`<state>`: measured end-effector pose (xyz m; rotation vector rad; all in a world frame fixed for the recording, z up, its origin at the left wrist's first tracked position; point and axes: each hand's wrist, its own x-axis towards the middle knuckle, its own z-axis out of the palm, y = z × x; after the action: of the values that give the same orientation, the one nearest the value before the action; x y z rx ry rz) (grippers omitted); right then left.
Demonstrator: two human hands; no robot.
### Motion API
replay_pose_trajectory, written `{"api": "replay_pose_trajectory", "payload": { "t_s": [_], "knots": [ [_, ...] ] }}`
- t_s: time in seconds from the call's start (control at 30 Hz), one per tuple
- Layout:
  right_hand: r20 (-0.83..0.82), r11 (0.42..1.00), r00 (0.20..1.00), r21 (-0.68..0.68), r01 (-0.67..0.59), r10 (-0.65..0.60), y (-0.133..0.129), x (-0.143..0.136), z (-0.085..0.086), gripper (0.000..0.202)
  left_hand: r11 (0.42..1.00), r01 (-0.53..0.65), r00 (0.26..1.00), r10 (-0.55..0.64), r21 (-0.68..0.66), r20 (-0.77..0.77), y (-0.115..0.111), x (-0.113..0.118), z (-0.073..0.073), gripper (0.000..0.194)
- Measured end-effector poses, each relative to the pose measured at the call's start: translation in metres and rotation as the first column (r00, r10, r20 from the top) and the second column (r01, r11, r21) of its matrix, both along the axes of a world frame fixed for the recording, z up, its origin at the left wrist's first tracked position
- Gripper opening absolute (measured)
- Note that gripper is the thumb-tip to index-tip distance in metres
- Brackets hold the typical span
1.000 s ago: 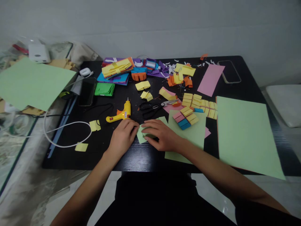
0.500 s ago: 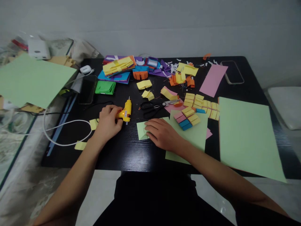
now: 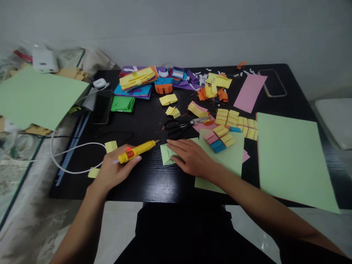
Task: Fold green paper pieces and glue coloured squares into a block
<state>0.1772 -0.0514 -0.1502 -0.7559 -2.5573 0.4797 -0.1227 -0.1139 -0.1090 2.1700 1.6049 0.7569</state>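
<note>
Black wooden table (image 3: 154, 179) with visible grain carries many paper pieces, and its near edge in front of the person is mostly bare. Biggest is a flat light green sheet (image 3: 291, 157) at the right edge. Smaller, the left hand (image 3: 114, 170) is closed around a yellow glue gun (image 3: 137, 150), nozzle toward a small folded green paper (image 3: 165, 153). The right hand (image 3: 189, 157) lies flat on that paper, fingers spread. Black scissors (image 3: 178, 125) lie just behind.
</note>
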Motion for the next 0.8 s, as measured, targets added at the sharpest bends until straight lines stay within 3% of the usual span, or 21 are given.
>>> {"api": "replay_pose_trajectory", "payload": {
  "t_s": [0.27,0.8],
  "knots": [
    [0.081,0.996,0.997,-0.085,0.015,-0.008,0.001,-0.002,0.007,0.046,0.997,0.062,0.998,-0.062,-0.055,0.015,-0.004,0.010,-0.006,0.020],
    [-0.024,0.995,0.999,-0.103,0.020,-0.023,0.003,-0.002,-0.002,0.041,0.994,0.077,0.996,-0.080,-0.084,-0.035,0.007,0.017,-0.008,0.028]
  ]
}}
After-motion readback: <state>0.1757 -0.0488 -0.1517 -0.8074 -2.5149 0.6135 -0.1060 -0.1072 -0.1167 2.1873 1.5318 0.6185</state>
